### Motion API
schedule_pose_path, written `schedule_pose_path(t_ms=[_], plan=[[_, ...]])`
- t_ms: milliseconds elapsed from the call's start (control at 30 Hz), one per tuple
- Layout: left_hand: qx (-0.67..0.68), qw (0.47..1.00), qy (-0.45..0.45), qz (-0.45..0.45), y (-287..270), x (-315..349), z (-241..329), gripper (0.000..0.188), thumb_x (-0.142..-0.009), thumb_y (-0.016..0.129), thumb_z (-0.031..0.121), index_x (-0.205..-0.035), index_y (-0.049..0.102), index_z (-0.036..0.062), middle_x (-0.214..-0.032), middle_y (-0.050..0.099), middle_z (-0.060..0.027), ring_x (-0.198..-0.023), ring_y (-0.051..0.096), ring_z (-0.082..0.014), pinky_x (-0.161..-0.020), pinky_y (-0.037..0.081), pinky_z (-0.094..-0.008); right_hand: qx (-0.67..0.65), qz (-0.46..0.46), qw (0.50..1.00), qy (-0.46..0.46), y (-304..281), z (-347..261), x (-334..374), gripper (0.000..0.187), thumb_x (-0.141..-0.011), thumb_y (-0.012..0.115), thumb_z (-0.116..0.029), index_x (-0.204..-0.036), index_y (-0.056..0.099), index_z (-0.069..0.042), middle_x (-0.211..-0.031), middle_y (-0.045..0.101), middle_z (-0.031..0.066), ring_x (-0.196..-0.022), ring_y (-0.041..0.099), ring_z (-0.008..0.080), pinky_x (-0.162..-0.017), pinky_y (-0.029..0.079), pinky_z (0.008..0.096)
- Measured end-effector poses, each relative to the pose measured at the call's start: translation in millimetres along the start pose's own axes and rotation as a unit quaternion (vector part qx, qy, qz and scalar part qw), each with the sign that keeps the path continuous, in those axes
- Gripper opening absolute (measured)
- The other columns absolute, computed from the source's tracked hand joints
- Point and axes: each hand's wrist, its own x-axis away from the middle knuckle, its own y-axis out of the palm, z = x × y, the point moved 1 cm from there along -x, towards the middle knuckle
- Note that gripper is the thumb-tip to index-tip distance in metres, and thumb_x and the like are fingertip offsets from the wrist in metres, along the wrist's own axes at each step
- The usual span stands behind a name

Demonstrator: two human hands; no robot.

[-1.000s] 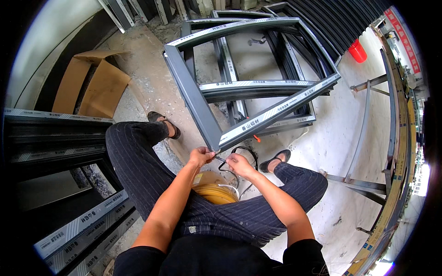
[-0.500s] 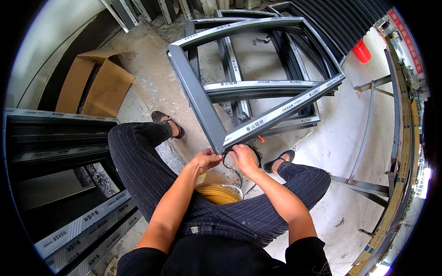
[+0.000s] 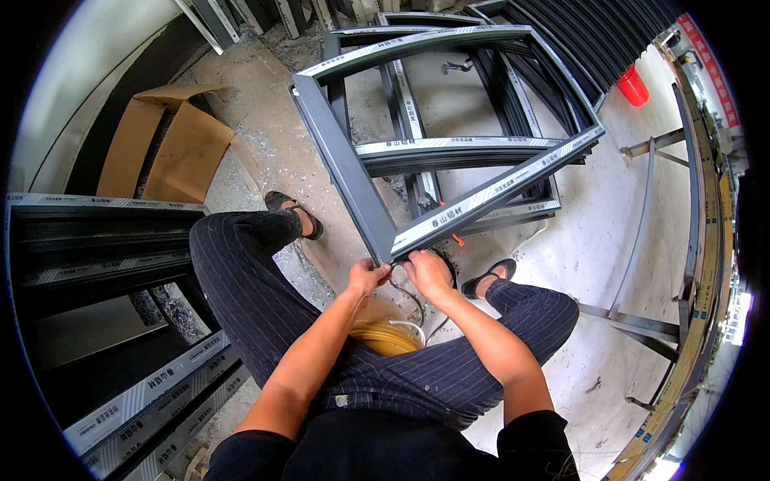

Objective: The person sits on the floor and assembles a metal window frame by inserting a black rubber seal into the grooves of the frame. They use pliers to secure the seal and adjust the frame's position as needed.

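Grey aluminium window frame [image 3: 449, 128] rests tilted on the concrete floor [image 3: 585, 224], its nearest corner [image 3: 391, 255] pointing at the seated person and meeting both hands. That corner sits right between the two grips: the left hand [image 3: 366, 276] touches it from the left side, the right hand [image 3: 429, 272] from the right and slightly below. A thin black cord or gasket strip [image 3: 411, 301] hangs down from the corner between the hands and curves toward the lap. Fingers of both hands are curled in at the corner, apparently pinching the strip against the frame, though the fingertips are too small to tell exactly what each one clamps.

Both forearms come up from the lower edge and converge, elbows bent, wrists close together but not touching. The person sits with knees spread in dark pinstriped trousers [image 3: 241, 272], sandalled feet on either side of the corner.

The frame has dark grey profiles with white protective tape along the upper faces, and a crossbar [image 3: 457, 148] across its middle. More frames lie stacked beneath it. A yellowish coil [image 3: 385, 337] lies in the lap, flattened cardboard [image 3: 164, 144] to the left, a red bucket [image 3: 632, 84] far off.
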Motion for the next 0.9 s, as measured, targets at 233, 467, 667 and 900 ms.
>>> schedule_pose_path(t_ms=[233, 467, 667, 900], plan=[[0.011, 0.999, -0.03, 0.022, 10.3, -2.4, -1.3, 0.013, -0.084, 0.067, 0.009, -0.088, 0.061, -0.0012, -0.076, 0.063, -0.0064, -0.066, 0.062, -0.0161, -0.06, 0.052, -0.0252, 0.009, 0.01, 1.0, -0.01, -1.5, -4.3, 2.9, 0.018, -0.078, 0.063, -0.02, -0.084, 0.058, -0.003, -0.079, 0.061, 0.016, -0.078, 0.059, 0.0347, -0.068, 0.047, 0.0442], [-0.006, 0.999, -0.022, 0.043, 18.3, 3.4, 3.5, 0.013, -0.084, 0.066, 0.008, -0.086, 0.058, -0.0025, -0.074, 0.062, -0.008, -0.062, 0.06, -0.0161, -0.054, 0.05, -0.0272, 0.195, -0.192, 0.962, 0.016, -36.1, 68.5, 26.5, 0.027, -0.074, 0.065, -0.026, -0.095, 0.057, -0.011, -0.089, 0.064, 0.0121, -0.087, 0.062, 0.0311, -0.074, 0.048, 0.0455], [0.0, 0.999, -0.011, 0.04, 14.9, 0.9, -5.4, 0.016, -0.083, 0.068, 0.013, -0.085, 0.058, 0.0, -0.072, 0.062, -0.0072, -0.06, 0.06, -0.0167, -0.053, 0.049, -0.0278, 0.359, -0.04, 0.904, 0.227, -180.3, 166.3, 10.9, 0.017, -0.068, 0.062, -0.014, -0.084, 0.064, -0.007, -0.079, 0.064, 0.0128, -0.076, 0.063, 0.0333, -0.064, 0.05, 0.0446], [-0.006, 0.996, -0.055, 0.074, 12.1, 5.0, -8.6, 0.02, -0.084, 0.069, 0.018, -0.082, 0.058, 0.0016, -0.07, 0.06, -0.0051, -0.059, 0.059, -0.0146, -0.055, 0.05, -0.0269, 0.265, 0.227, 0.933, -0.085, -212.8, 112.4, -96.8, 0.025, -0.08, 0.062, -0.02, -0.099, 0.058, -0.005, -0.106, 0.059, 0.0107, -0.101, 0.054, 0.0291, -0.087, 0.041, 0.0407]])
